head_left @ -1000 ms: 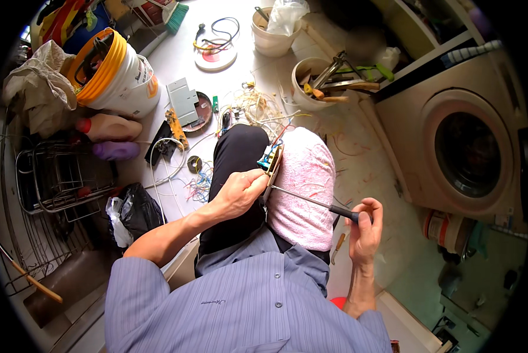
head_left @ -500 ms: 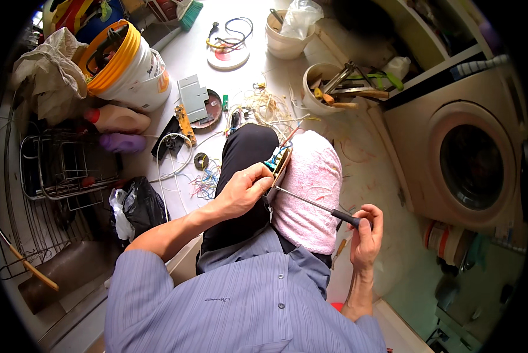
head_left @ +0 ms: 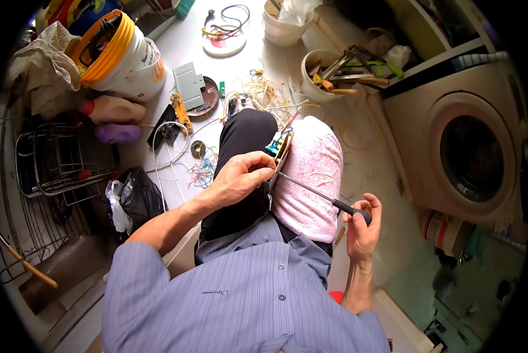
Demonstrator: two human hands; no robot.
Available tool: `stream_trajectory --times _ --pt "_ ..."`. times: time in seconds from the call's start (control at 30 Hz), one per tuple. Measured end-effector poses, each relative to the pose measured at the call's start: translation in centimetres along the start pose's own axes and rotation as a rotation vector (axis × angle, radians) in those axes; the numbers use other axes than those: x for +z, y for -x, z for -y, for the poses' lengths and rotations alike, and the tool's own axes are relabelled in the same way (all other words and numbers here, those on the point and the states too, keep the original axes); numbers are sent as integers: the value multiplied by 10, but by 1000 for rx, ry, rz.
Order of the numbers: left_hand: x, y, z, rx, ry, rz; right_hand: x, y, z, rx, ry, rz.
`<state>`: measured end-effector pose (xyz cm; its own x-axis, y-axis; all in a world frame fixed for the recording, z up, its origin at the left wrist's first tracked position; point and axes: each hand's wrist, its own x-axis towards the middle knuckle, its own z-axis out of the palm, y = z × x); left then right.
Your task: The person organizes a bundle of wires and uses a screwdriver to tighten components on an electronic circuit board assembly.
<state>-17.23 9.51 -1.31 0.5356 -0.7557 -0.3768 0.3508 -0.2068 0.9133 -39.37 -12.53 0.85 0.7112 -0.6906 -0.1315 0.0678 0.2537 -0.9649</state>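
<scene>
Between my knees stands a small circuit board assembly (head_left: 280, 154) with green and blue parts and wires coming off its far end. My left hand (head_left: 243, 176) pinches its near left edge with thumb and forefinger. In my right hand (head_left: 364, 226) is a screwdriver (head_left: 318, 195), its black handle held in the fingers and its long shaft slanting left. The shaft's tip touches or nearly touches the assembly beside my left fingertips; exact contact is hard to make out. Under the screwdriver, a pink towel (head_left: 308, 170) covers my right thigh.
Loose wires (head_left: 267, 97), a grey metal plate (head_left: 188, 85) and a tape roll (head_left: 198, 149) lie on the floor ahead. A tool bucket (head_left: 317, 76) stands beyond my right knee. On the right is a washing machine (head_left: 405, 135); a wire rack (head_left: 52, 159) is on the left.
My right hand and the screwdriver handle have shifted slightly left and up. My left fingers have changed their pinch a little at the assembly. The view has tilted slightly.
</scene>
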Motion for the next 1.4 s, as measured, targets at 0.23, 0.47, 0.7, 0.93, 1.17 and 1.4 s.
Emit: stream_trajectory --times 0.23,0.47,0.7,0.93,1.17,1.4 --pt "0 0 8 24 -12 -16 -31 -9 -7 175 313 21" --pt "3 -2 16 109 -34 -35 -16 -13 -4 80 11 34" --pt "6 -1 20 311 -218 -85 -19 -12 -16 151 213 -45" --pt "6 -8 21 358 -268 -65 -38 -8 -17 170 391 -4" --pt "4 -7 9 214 -182 2 -13 -12 0 6 -54 95" --pt "8 -12 12 207 -253 -41 -28 -19 1 112 321 9"
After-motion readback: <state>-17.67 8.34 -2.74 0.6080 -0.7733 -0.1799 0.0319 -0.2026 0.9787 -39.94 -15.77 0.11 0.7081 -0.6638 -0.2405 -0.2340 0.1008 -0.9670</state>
